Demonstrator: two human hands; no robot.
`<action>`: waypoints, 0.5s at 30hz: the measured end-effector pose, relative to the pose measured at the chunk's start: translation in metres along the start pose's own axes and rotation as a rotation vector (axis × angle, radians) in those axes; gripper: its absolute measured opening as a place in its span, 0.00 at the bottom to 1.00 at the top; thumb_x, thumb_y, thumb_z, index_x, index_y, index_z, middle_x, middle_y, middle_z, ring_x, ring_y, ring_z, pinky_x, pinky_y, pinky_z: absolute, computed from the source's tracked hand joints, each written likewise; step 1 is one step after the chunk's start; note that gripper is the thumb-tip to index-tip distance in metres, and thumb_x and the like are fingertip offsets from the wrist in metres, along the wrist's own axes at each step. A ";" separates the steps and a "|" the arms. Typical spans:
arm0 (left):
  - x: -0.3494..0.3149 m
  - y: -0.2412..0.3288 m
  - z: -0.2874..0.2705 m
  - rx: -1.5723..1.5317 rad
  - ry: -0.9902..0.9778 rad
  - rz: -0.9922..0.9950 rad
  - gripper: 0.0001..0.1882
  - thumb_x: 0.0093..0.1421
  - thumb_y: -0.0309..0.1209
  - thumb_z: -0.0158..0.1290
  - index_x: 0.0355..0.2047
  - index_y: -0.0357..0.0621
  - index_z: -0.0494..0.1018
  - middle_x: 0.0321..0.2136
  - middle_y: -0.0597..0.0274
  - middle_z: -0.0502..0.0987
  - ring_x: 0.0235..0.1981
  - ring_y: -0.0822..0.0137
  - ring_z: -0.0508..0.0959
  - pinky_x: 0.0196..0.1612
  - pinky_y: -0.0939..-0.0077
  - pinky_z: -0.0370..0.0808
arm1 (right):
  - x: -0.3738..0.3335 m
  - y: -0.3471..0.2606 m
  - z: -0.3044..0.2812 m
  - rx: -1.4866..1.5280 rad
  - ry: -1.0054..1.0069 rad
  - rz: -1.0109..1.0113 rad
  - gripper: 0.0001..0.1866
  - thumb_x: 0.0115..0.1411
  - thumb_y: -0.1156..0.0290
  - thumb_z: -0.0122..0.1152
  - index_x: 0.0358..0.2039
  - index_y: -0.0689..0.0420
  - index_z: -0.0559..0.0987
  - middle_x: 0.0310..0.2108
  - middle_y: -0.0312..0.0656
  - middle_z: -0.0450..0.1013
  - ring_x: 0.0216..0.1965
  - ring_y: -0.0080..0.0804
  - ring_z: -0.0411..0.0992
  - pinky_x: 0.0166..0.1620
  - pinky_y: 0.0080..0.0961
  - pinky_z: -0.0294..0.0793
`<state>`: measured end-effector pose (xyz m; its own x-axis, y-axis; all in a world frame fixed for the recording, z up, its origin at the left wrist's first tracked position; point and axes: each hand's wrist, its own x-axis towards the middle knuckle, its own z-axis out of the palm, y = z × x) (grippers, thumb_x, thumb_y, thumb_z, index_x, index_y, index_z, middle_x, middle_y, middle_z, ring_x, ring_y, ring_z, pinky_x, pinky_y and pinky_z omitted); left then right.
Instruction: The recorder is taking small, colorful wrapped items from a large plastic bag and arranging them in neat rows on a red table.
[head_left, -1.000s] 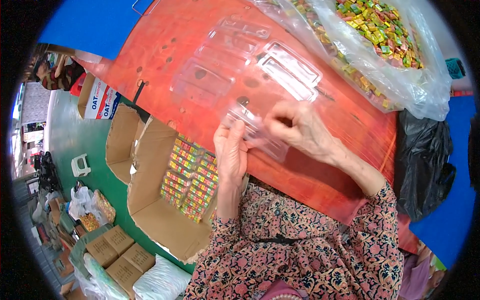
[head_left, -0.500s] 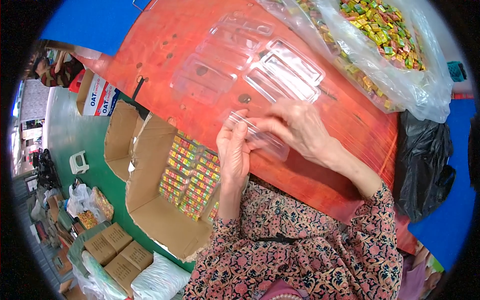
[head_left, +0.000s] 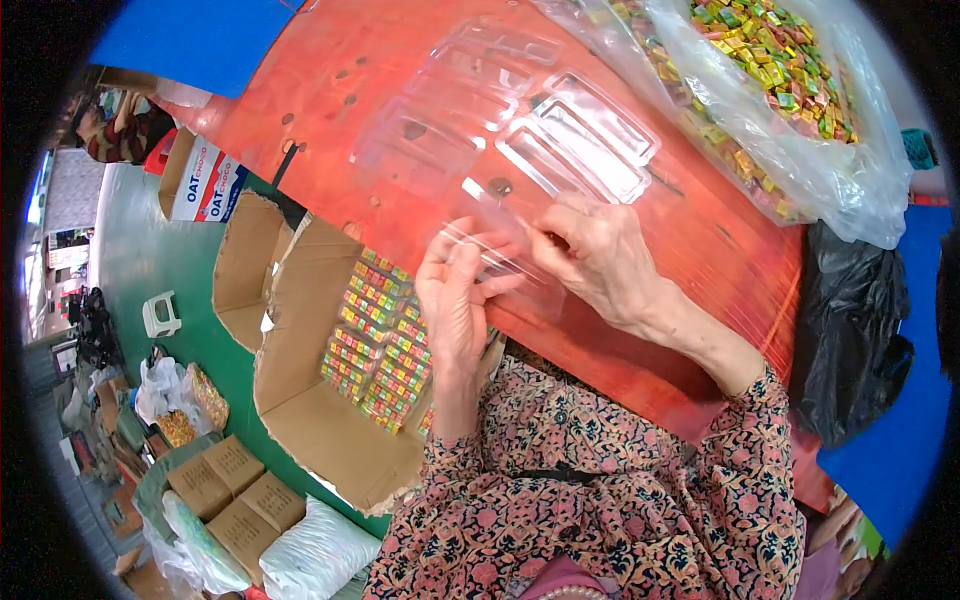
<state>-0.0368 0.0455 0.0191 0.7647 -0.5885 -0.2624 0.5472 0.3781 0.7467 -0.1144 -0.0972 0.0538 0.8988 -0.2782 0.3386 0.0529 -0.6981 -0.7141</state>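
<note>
Pinching a clear tray (head_left: 540, 292) over the near part of the red surface (head_left: 700, 255), with left hand (head_left: 455, 285) closed thumb to fingers on it. Holding right hand (head_left: 600, 258) just beside, thumb and forefinger curled close together at the plastic; cannot tell about a grip there. Seems to be working the thin plastic with the fingertips; calls for a light right pinch against a steady left hold. Beyond the hands, flat on the surface, more trays (head_left: 585, 145), showing no pieces inside. Ahead and right, a bag (head_left: 850, 200) heaped with small wrapped pieces (head_left: 775, 65). Left of the left hand, an open carton (head_left: 305, 295) holding packs (head_left: 395, 370) of coloured pieces in rows.
</note>
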 end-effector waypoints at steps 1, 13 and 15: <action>-0.001 0.001 -0.001 0.042 0.029 0.024 0.18 0.56 0.30 0.50 0.45 0.34 0.62 0.34 0.48 0.73 0.34 0.58 0.77 0.28 0.69 0.80 | 0.000 0.002 0.002 -0.215 0.108 -0.080 0.05 0.47 0.74 0.56 0.20 0.62 0.73 0.15 0.43 0.65 0.16 0.31 0.68 0.17 0.24 0.67; -0.006 -0.002 0.001 0.047 0.022 -0.006 0.19 0.56 0.30 0.51 0.45 0.34 0.61 0.34 0.48 0.72 0.36 0.59 0.76 0.33 0.69 0.79 | -0.011 -0.011 -0.001 -0.095 -0.117 -0.026 0.10 0.49 0.65 0.58 0.27 0.59 0.73 0.22 0.43 0.66 0.22 0.40 0.70 0.22 0.33 0.70; -0.008 -0.003 0.004 0.027 0.008 -0.010 0.19 0.56 0.30 0.51 0.46 0.34 0.61 0.35 0.48 0.72 0.36 0.59 0.76 0.35 0.68 0.78 | -0.015 -0.020 0.003 -0.054 -0.181 -0.030 0.10 0.49 0.66 0.58 0.27 0.60 0.73 0.22 0.43 0.66 0.22 0.41 0.70 0.23 0.33 0.70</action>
<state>-0.0455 0.0464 0.0211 0.7619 -0.5866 -0.2746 0.5457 0.3530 0.7600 -0.1278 -0.0767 0.0612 0.9612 -0.1369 0.2396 0.0617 -0.7398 -0.6700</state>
